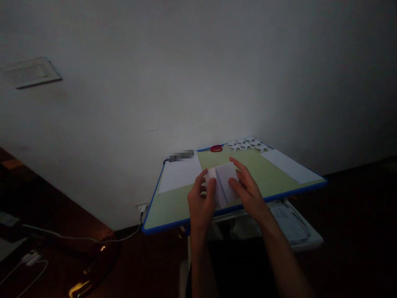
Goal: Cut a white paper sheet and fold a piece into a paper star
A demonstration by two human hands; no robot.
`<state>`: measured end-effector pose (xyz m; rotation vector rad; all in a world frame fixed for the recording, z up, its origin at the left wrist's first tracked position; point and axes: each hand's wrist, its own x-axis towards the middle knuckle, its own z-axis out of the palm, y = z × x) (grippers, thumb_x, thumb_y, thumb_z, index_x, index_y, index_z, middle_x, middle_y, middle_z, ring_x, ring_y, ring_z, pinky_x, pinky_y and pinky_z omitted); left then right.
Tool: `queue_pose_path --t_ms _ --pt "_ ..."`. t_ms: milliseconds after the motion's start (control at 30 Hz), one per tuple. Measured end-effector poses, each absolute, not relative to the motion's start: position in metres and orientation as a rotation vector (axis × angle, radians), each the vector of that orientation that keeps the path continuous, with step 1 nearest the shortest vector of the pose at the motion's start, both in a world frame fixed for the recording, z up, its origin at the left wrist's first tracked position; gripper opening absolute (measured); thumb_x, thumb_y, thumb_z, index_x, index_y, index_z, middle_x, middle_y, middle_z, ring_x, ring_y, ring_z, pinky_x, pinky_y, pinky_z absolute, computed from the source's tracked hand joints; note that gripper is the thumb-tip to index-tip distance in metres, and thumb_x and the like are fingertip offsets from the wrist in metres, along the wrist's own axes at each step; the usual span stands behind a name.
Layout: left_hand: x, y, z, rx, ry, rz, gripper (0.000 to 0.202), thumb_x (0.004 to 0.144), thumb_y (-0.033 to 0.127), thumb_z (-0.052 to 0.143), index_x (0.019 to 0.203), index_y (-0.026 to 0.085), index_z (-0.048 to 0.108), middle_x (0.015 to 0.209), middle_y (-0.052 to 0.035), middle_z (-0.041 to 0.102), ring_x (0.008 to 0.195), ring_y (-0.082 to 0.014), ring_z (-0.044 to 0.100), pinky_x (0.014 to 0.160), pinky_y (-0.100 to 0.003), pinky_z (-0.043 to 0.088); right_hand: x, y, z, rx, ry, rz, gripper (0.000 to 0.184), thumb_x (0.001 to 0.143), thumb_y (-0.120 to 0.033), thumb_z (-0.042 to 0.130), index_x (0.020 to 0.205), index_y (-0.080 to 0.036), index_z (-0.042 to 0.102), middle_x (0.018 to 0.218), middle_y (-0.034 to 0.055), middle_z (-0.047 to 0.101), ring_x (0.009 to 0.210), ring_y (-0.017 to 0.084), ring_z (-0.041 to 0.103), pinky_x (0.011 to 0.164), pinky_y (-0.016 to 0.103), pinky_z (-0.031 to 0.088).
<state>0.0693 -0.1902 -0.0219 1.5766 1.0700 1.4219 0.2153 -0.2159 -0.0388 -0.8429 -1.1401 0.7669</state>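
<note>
A small piece of folded white paper (228, 178) is held up over the front part of the table, a crease running down it. My left hand (203, 196) grips its left side, the thumb on the near face and the fingers behind. On the other side, my right hand (246, 188) pinches the paper between thumb and fingers. Red-handled scissors (216, 148) lie at the table's back edge. To their right, several small folded white paper pieces (246, 144) sit in rows.
White sheets (181, 174) lie on the table's left, and another white sheet (288, 165) on its right. The green tabletop (173, 209) has a blue rim and stands against a wall. A shelf (305, 244) juts out below. Cables (93, 239) run at the left.
</note>
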Motion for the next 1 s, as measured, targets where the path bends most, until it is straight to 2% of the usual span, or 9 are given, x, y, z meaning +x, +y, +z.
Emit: queue_pose_path --t_ms 100,167,367,533,633,700,800,900,1000 --pt "0.071 -0.193 -0.020 1.618 1.022 1.338 0.070 0.085 0.055 0.079 0.143 0.019 0.063 0.128 -0.0173 0.073 0.092 -0.0255 0.074 0.067 -0.033 0.060 0.214 -0.214 -0.041 -0.899 -1.149 0.684 0.061 0.101 -0.045 0.060 0.159 -0.032 0.046 0.169 0.0033 0.045 0.153 0.027 0.047 0.130 0.048 0.031" --pt "0.072 -0.194 -0.021 1.625 0.972 1.303 0.075 0.083 0.052 0.082 0.147 0.020 0.058 0.134 -0.0187 0.071 0.101 -0.0288 0.073 0.070 -0.035 0.061 0.213 -0.213 -0.041 -0.925 -1.156 0.681 0.064 0.101 -0.049 0.058 0.161 -0.030 0.044 0.171 0.0050 0.042 0.157 0.028 0.040 0.132 0.049 0.027" --pt "0.066 -0.189 -0.025 1.593 0.771 1.344 0.061 0.092 0.043 0.073 0.147 0.022 0.056 0.137 -0.0146 0.071 0.116 -0.0292 0.071 0.093 -0.039 0.059 0.212 -0.212 -0.042 -0.974 -1.195 0.705 0.093 0.087 -0.051 0.079 0.164 -0.022 0.037 0.169 0.0136 0.044 0.150 0.032 0.050 0.124 0.046 0.042" --pt "0.050 -0.181 -0.028 1.549 0.865 1.419 0.046 0.093 0.041 0.072 0.135 0.022 0.068 0.126 -0.0097 0.075 0.111 -0.0270 0.072 0.094 -0.037 0.057 0.225 -0.211 -0.042 -0.954 -1.215 0.751 0.058 0.097 -0.055 0.065 0.146 -0.024 0.064 0.146 0.0094 0.069 0.134 0.029 0.065 0.117 0.044 0.048" --pt "0.039 -0.176 -0.030 1.547 0.953 1.470 0.043 0.088 0.041 0.078 0.124 0.019 0.073 0.115 -0.0097 0.078 0.103 -0.0268 0.073 0.086 -0.034 0.057 0.236 -0.212 -0.043 -1.003 -1.192 0.796 0.048 0.093 -0.058 0.070 0.118 -0.019 0.080 0.115 0.0099 0.083 0.106 0.030 0.075 0.097 0.043 0.060" --pt "0.033 -0.174 -0.031 1.528 0.987 1.494 0.042 0.084 0.040 0.082 0.119 0.018 0.075 0.110 -0.0093 0.079 0.099 -0.0262 0.073 0.083 -0.033 0.058 0.242 -0.212 -0.044 -1.044 -1.140 0.776 0.046 0.087 -0.059 0.075 0.101 -0.016 0.083 0.099 0.0100 0.084 0.092 0.030 0.076 0.083 0.041 0.062" --pt "0.027 -0.173 -0.033 1.466 1.008 1.515 0.035 0.082 0.040 0.085 0.106 0.016 0.077 0.096 -0.0075 0.079 0.085 -0.0232 0.073 0.076 -0.032 0.057 0.248 -0.214 -0.044 -1.054 -1.079 0.753 0.044 0.083 -0.057 0.079 0.097 -0.016 0.083 0.093 0.0100 0.084 0.083 0.029 0.075 0.074 0.040 0.061" --pt "0.025 -0.174 -0.034 1.505 0.935 1.533 0.025 0.082 0.035 0.085 0.097 0.018 0.077 0.095 -0.0076 0.080 0.089 -0.0235 0.074 0.083 -0.035 0.058 0.253 -0.216 -0.043 -0.971 -1.152 0.709 0.026 0.083 -0.044 0.081 0.096 -0.021 0.083 0.095 0.0081 0.084 0.092 0.029 0.076 0.085 0.043 0.060" --pt "0.022 -0.174 -0.035 1.576 0.795 1.554 0.009 0.084 0.026 0.081 0.090 0.021 0.076 0.120 -0.0099 0.078 0.116 -0.0279 0.072 0.102 -0.043 0.055 0.257 -0.217 -0.043 -0.871 -1.292 0.571 0.006 0.083 -0.027 0.078 0.085 -0.027 0.084 0.124 0.0068 0.079 0.125 0.031 0.068 0.112 0.048 0.049"
